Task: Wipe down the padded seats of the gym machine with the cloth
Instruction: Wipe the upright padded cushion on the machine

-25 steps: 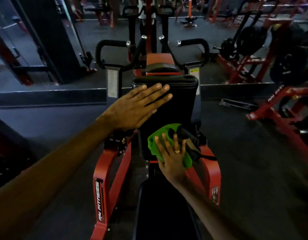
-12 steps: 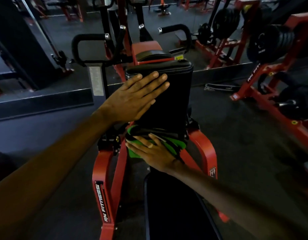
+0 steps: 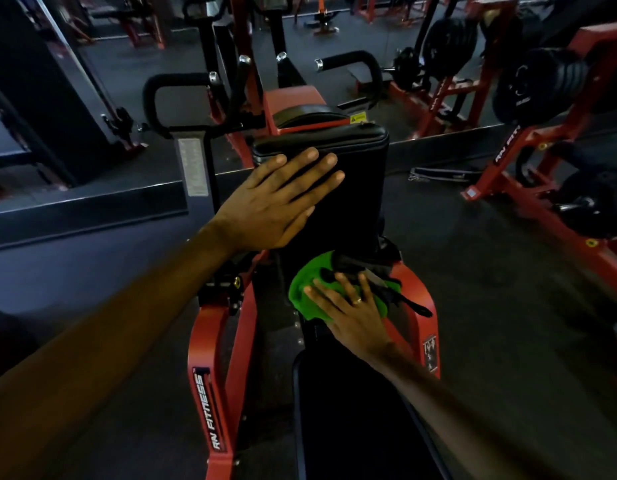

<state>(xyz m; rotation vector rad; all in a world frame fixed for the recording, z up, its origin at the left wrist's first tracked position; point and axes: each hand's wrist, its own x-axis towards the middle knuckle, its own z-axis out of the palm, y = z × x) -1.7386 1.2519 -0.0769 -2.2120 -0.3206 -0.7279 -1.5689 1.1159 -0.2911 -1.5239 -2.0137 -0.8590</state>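
The left hand [image 3: 279, 199] is lying flat, fingers straight, against the upright pad [image 3: 352, 181]. At 5 o'clock from it, the right hand [image 3: 348, 315] is pressing the green cloth [image 3: 302, 289] with spread, straight fingers onto the pad's foot, at 12 o'clock from the seat [image 3: 352, 427].

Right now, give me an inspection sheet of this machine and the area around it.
Surface: black upright pad and lower seat pad, both dark; dirt cannot be told.
Job's things: green cloth pressed at the upright pad's base.
Clutter: nothing seen.
Hands: left hand flat on the upright pad; right hand flat on the cloth.
Cables: black strap beside the cloth.
Surroundings: red frame, weight plates, dark floor.
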